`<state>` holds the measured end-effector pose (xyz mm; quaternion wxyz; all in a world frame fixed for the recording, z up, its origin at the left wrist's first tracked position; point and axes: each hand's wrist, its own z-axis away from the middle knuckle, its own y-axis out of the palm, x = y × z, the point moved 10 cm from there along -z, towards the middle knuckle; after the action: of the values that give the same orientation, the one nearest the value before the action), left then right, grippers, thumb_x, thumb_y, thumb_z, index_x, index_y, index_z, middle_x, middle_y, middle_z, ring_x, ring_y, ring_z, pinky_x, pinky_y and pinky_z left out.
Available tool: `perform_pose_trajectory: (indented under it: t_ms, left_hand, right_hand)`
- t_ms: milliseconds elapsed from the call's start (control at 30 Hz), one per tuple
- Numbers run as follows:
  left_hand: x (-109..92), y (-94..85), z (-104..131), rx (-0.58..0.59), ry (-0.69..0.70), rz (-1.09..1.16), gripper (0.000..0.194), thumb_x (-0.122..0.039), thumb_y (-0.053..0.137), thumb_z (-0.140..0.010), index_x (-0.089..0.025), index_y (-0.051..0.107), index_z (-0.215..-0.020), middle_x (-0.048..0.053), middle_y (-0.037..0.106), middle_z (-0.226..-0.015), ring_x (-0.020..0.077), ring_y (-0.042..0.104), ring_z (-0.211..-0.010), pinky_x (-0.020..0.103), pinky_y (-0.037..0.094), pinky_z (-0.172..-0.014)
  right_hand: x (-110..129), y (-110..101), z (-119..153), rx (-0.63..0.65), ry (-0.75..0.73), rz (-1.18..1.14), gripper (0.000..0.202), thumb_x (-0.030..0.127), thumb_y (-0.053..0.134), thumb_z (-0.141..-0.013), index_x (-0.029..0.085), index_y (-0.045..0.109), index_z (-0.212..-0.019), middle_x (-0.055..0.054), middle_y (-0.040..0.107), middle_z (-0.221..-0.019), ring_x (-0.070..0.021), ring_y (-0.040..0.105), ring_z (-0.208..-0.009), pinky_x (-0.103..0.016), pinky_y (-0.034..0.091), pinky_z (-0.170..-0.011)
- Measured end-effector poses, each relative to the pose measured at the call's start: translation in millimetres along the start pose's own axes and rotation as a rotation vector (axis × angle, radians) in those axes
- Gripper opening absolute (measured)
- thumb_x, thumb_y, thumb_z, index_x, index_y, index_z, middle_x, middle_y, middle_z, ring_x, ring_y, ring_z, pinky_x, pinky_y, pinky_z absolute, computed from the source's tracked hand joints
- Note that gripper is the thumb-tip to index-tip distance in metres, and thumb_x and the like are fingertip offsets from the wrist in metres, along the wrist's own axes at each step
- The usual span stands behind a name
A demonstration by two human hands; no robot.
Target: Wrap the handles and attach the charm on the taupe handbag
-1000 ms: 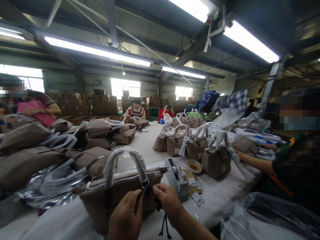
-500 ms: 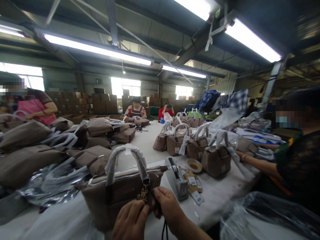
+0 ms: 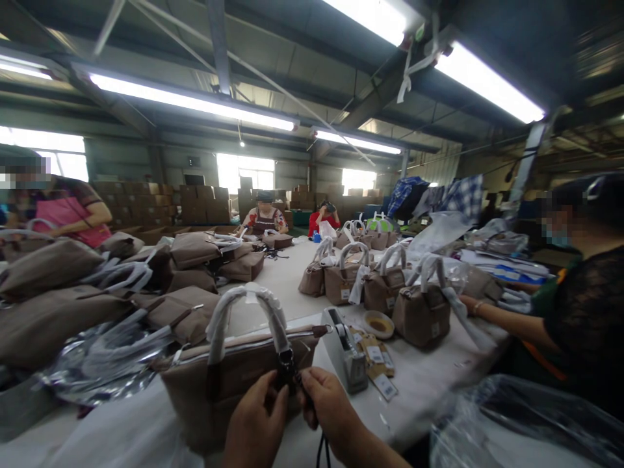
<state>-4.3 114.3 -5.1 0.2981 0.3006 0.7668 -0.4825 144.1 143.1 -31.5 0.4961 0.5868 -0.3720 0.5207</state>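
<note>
A taupe handbag stands upright in front of me, its handles wrapped in white material. From the base of the right handle hangs a dark ring with a strap. My left hand is closed at this strap, thumb and fingers around the bag charm, which they hide. Close beside it, my right hand pinches a black cord, whose thin ends hang below the fingers. What lies between the right fingertips is mostly covered.
A tape dispenser, paper tags and a small bowl lie right of the bag. Several finished-looking handbags stand beyond; more bags are heaped left. Clear plastic is at lower right. A co-worker's arm reaches in.
My left hand has moved slightly right and up, and the gold charm seen before is now hidden behind it. My right hand has barely moved. The co-worker at right has turned slightly.
</note>
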Motion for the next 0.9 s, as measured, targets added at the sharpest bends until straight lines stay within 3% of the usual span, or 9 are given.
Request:
perform_pose_trajectory:
  t_ms: [133, 267, 367, 467, 600, 733, 900]
  left_hand:
    - [-12.8, 10.0, -5.8, 0.066, -0.053, -0.023, 0.03, -0.047, 0.053, -0.089, -0.024, 0.071, -0.097, 0.002, 0.07, -0.079, 0.0237, 0.066, -0.077, 0.032, 0.044, -0.071]
    - [-16.9, 12.5, -5.7, 0.096, -0.047, 0.005, 0.03, -0.047, 0.05, -0.09, -0.024, 0.067, -0.081, 0.003, 0.068, -0.082, 0.0227, 0.064, -0.08, 0.032, 0.04, -0.073]
    - [-18.2, 6.7, -3.3, 0.066, -0.034, 0.039, 0.031, -0.048, 0.048, -0.09, -0.024, 0.063, -0.079, 0.004, 0.066, -0.085, 0.0233, 0.063, -0.084, 0.034, 0.041, -0.078]
    - [-15.9, 6.1, -3.1, 0.11, -0.063, 0.047, 0.031, -0.048, 0.044, -0.09, -0.023, 0.06, -0.079, 0.003, 0.066, -0.081, 0.0234, 0.063, -0.081, 0.035, 0.041, -0.077]
    - [-8.3, 3.0, -7.4, 0.157, -0.129, 0.11, 0.032, -0.051, 0.045, -0.088, -0.023, 0.06, -0.083, 0.004, 0.069, -0.079, 0.0249, 0.065, -0.079, 0.036, 0.044, -0.075]
    - [0.9, 5.5, -8.5, 0.185, -0.19, 0.315, 0.039, -0.054, 0.056, -0.08, -0.019, 0.069, -0.092, 0.008, 0.076, -0.091, 0.0286, 0.069, -0.091, 0.038, 0.05, -0.084]
    - [21.2, 32.7, 5.2, 0.263, -0.422, 0.762, 0.049, -0.058, 0.077, -0.066, -0.016, 0.071, -0.09, 0.006, 0.076, -0.079, 0.0231, 0.069, -0.076, 0.032, 0.053, -0.072]
  right_hand:
    - [-6.0, -1.8, 1.7, -0.005, -0.004, 0.015, 0.06, 0.077, 0.064, -0.072, 0.018, 0.053, -0.076, 0.007, 0.05, -0.053, -0.0045, 0.036, -0.035, -0.02, 0.022, -0.035]
    - [-11.3, -10.7, 0.7, -0.049, -0.03, 0.03, 0.06, 0.078, 0.064, -0.071, 0.018, 0.053, -0.073, 0.007, 0.049, -0.051, -0.0051, 0.036, -0.035, -0.02, 0.022, -0.035]
    - [-10.9, -15.9, 1.0, -0.069, -0.056, 0.028, 0.057, 0.072, 0.066, -0.073, 0.017, 0.058, -0.084, 0.008, 0.049, -0.052, -0.0049, 0.035, -0.035, -0.02, 0.022, -0.036]
    - [-7.7, -14.9, 1.6, -0.043, -0.089, 0.044, 0.051, 0.062, 0.067, -0.077, 0.015, 0.06, -0.096, 0.008, 0.05, -0.054, -0.0047, 0.037, -0.037, -0.019, 0.023, -0.037]
    - [-3.8, -19.1, 1.2, -0.06, -0.125, 0.093, 0.041, 0.054, 0.062, -0.08, 0.014, 0.061, -0.091, 0.006, 0.053, -0.058, -0.0057, 0.04, -0.039, -0.021, 0.026, -0.039]
    - [3.4, -27.7, 1.3, -0.108, -0.161, 0.228, 0.032, 0.047, 0.059, -0.081, 0.015, 0.064, -0.083, 0.001, 0.059, -0.063, -0.0115, 0.052, -0.051, -0.025, 0.036, -0.048]
    - [5.5, -24.8, 4.4, -0.145, -0.212, 0.366, 0.023, 0.034, 0.061, -0.077, 0.016, 0.074, -0.081, -0.006, 0.071, -0.074, -0.0201, 0.063, -0.073, -0.031, 0.047, -0.067]
